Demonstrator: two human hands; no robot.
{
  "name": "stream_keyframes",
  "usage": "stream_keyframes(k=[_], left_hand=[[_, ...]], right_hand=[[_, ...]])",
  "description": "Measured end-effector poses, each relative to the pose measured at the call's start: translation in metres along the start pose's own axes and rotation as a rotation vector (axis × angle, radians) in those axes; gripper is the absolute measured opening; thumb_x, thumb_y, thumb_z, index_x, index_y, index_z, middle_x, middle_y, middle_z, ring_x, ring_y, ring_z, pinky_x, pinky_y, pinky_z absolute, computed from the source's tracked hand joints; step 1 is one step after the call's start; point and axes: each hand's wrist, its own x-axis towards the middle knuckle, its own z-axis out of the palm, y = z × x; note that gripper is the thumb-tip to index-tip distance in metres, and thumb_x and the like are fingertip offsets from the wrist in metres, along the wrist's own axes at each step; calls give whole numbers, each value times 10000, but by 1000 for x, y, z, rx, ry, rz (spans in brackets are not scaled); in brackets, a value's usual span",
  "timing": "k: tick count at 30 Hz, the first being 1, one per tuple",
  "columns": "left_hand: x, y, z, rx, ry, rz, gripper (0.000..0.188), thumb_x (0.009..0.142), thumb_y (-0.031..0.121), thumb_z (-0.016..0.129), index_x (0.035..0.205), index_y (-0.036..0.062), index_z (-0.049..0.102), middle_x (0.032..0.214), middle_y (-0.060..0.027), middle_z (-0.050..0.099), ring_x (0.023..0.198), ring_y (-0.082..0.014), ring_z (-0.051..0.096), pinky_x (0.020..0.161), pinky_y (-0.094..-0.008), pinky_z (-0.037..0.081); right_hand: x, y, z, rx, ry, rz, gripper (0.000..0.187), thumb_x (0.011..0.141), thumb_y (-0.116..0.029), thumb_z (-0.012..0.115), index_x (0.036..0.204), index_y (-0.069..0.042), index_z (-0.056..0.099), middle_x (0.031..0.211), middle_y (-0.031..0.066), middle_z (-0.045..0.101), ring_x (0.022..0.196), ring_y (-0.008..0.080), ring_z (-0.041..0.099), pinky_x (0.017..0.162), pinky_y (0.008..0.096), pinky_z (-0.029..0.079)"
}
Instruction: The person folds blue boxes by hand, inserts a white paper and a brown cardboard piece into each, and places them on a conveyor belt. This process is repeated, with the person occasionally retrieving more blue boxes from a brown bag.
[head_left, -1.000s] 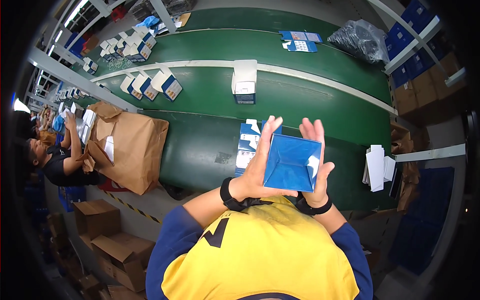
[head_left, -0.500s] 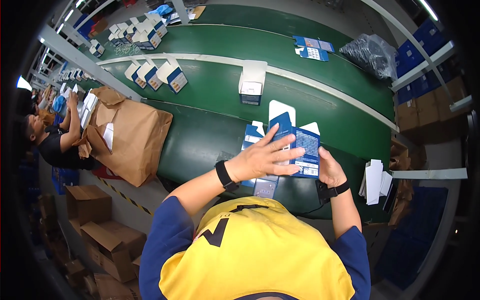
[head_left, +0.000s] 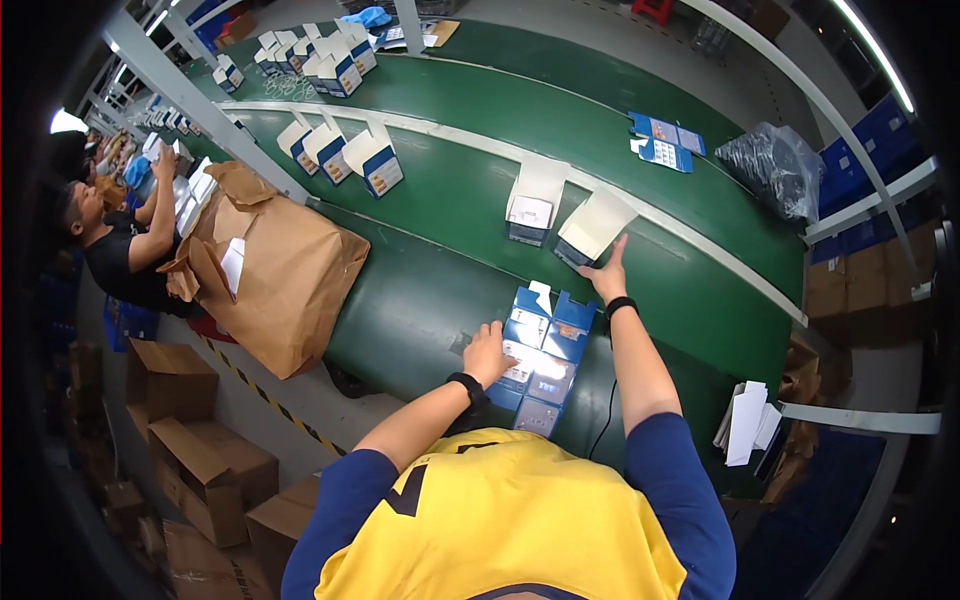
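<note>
On the green work surface, my right hand point(head_left: 609, 275) is closed on the side of a blue-and-white box point(head_left: 597, 228). That box stands upright with its pale top flap raised. Just left of it is a similar box point(head_left: 530, 220), also with its flap up and something white inside. Nearer to me lie flat, unfolded blue cartons point(head_left: 550, 375) with printed panels, overlapping each other. My left hand point(head_left: 487, 355) is at their left edge, fingers bent and thumb over the printed face, gripping a flat carton there.
More open boxes point(head_left: 340, 158) stand at the far left, several others behind them. A large brown paper bag point(head_left: 290, 290) bulges at left, beside a co-worker point(head_left: 125, 240). White card pieces point(head_left: 745, 425) sit at right. A clear plastic bag point(head_left: 775, 170) and flat cartons point(head_left: 665, 143) lie farther back.
The box held between both hands has gone forward to beside the other standing box, with my right hand on it. My left hand has let go of it and dropped to the flat cartons.
</note>
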Motion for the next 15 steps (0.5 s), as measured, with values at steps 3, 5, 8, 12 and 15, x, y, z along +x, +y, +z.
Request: stream_keyframes(k=[3, 5, 8, 12, 15], left_hand=[[3, -6, 8, -7, 36, 44, 623, 660, 219, 744, 1155, 43, 409, 1087, -179, 503, 1003, -364, 522, 836, -429, 452], [7, -14, 15, -14, 60, 51, 607, 665, 225, 740, 1141, 41, 411, 1069, -180, 500, 995, -373, 519, 828, -442, 455], [15, -16, 25, -97, 73, 1, 602, 663, 190, 734, 1148, 47, 408, 1074, -185, 498, 1002, -374, 514, 835, -442, 451], [14, -1, 12, -88, 56, -13, 571, 676, 182, 717, 1142, 42, 420, 1093, -199, 491, 1014, -380, 504, 838, -444, 442], [5, 3, 1, -188, 184, 65, 552, 687, 210, 727, 1119, 28, 437, 1037, -191, 517, 964, -360, 528, 818, -429, 447]], right_hand=[[-43, 30, -8, 23, 211, -30, 966, 655, -119, 716, 1407, -38, 115, 1263, 263, 453, 1085, 356, 525, 923, 371, 420], [-99, 47, -11, -41, 87, 280, 760, 694, -106, 677, 1340, -10, 287, 1095, 190, 530, 900, 300, 573, 810, 360, 475], [-172, 31, -1, 355, -141, 612, 606, 728, -82, 634, 1282, -26, 397, 915, 60, 514, 835, 172, 539, 698, 307, 473], [-199, 17, 11, 410, -57, 580, 527, 743, -73, 633, 1236, -21, 456, 917, 33, 515, 793, 155, 533, 699, 263, 451], [-211, 0, 5, 499, -59, 536, 474, 764, -70, 630, 1210, -9, 482, 937, 29, 524, 794, 145, 532, 719, 251, 442]])
